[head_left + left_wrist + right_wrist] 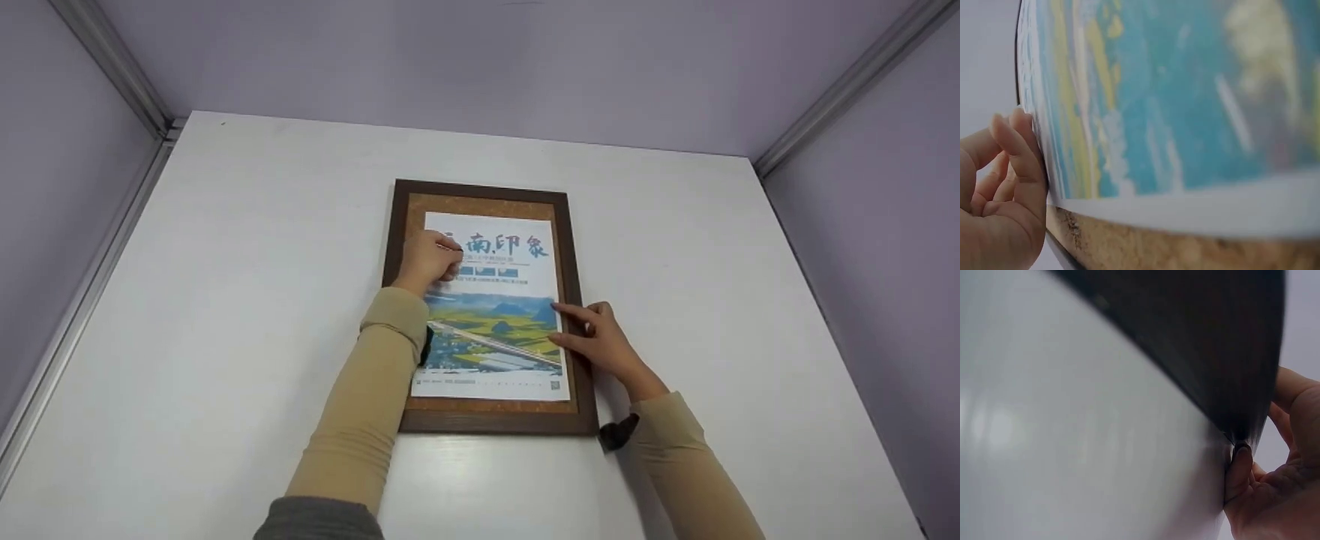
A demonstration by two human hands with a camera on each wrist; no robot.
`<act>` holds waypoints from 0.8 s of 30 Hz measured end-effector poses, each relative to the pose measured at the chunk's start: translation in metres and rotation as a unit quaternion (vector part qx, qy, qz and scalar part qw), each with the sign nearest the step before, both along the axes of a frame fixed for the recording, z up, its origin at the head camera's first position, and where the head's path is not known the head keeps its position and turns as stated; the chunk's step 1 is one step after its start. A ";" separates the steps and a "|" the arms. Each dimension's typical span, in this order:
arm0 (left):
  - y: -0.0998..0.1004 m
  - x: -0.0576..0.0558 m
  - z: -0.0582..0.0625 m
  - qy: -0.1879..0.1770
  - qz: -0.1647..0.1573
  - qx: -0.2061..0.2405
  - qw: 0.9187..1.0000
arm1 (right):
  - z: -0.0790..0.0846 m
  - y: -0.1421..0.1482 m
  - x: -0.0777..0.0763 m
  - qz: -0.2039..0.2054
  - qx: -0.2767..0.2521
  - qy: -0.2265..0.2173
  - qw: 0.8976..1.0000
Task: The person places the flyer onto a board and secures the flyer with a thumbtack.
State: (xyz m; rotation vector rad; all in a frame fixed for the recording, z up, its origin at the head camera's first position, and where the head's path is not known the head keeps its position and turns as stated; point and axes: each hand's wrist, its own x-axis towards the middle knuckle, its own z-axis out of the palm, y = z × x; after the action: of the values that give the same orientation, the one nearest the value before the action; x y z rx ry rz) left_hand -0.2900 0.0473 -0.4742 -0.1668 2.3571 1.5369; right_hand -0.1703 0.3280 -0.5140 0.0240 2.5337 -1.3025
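A poster [491, 386] with large Chinese characters and a green and blue landscape lies on a cork board [480, 206] inside a dark brown wooden frame [495, 424]. My left hand [430, 259] is at the poster's upper left, its fingers bent and the fingertips against the paper. In the left wrist view this hand [1008, 185] touches the printed surface; whether it pinches something small there cannot be seen. My right hand [604, 341] reaches across the frame's right side, with thumb and index finger extended onto the poster's right edge. The right wrist view shows that hand [1280, 489] beside the dark frame.
The frame lies on a white tabletop [735, 315]. Pale purple panels [480, 67] stand behind and at both sides, with metal rails [847, 82] at the corners. A dark wrist device [619, 433] sits by the right cuff.
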 end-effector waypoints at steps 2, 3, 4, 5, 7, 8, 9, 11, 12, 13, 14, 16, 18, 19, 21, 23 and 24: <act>0.001 -0.001 -0.001 -0.004 0.001 -0.001 1.000 | 0.000 -0.001 0.001 0.000 -0.001 0.000 1.000; 0.002 -0.002 -0.002 -0.006 0.001 -0.001 1.000 | 0.000 -0.001 0.001 0.000 -0.001 0.000 1.000; 0.002 -0.002 -0.002 -0.008 -0.001 0.001 1.000 | 0.000 -0.001 0.002 0.000 0.000 0.000 1.000; 0.003 -0.002 -0.002 -0.011 -0.002 0.002 1.000 | 0.000 -0.001 0.002 0.000 0.001 0.000 1.000; 0.004 -0.003 -0.003 -0.017 -0.001 0.003 1.000 | 0.000 -0.001 0.003 -0.001 0.002 0.001 1.000; 0.004 -0.003 -0.004 -0.020 0.001 0.006 1.000 | 0.000 -0.001 0.003 -0.002 0.003 0.002 1.000; 0.004 -0.003 -0.004 -0.024 0.004 0.009 1.000 | 0.000 -0.002 0.003 -0.001 0.004 0.002 1.000; 0.003 -0.004 -0.005 -0.028 0.009 0.009 1.000 | 0.001 -0.002 0.004 0.000 0.003 0.004 1.000; 0.003 -0.004 -0.006 -0.030 0.011 0.009 0.999 | 0.001 -0.002 0.005 0.002 0.005 0.005 1.000; 0.003 -0.004 -0.007 -0.031 0.011 0.007 0.999 | 0.001 -0.002 0.005 0.003 0.005 0.005 1.000; 0.002 -0.005 -0.008 -0.031 0.008 0.002 0.999 | 0.001 -0.002 0.005 0.003 0.005 0.006 1.000; 0.001 -0.006 -0.009 -0.033 0.007 -0.010 0.999 | 0.001 -0.002 0.006 0.003 0.006 0.007 1.000; 0.001 -0.007 -0.011 -0.039 0.004 -0.026 0.999 | 0.000 -0.001 0.007 0.006 0.005 0.011 1.000; 0.000 -0.008 -0.012 -0.041 0.004 -0.033 0.999 | -0.001 -0.001 0.007 0.005 0.003 0.011 1.000; 0.000 -0.008 -0.012 -0.048 0.006 -0.044 0.998 | -0.002 -0.001 0.008 0.005 0.001 0.014 1.000; -0.001 -0.009 -0.013 -0.053 0.007 -0.049 0.997 | -0.003 -0.001 0.008 0.007 -0.003 0.016 1.000; -0.001 -0.009 -0.013 -0.055 0.009 -0.049 0.997 | -0.003 -0.001 0.008 0.006 -0.005 0.016 1.000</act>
State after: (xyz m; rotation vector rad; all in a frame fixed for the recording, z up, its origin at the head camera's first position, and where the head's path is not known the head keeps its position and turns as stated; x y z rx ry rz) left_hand -0.2988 0.0459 -0.4869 -0.2881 2.3493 1.3839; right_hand -0.1618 0.3273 -0.5168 -0.0144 2.5493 -1.3204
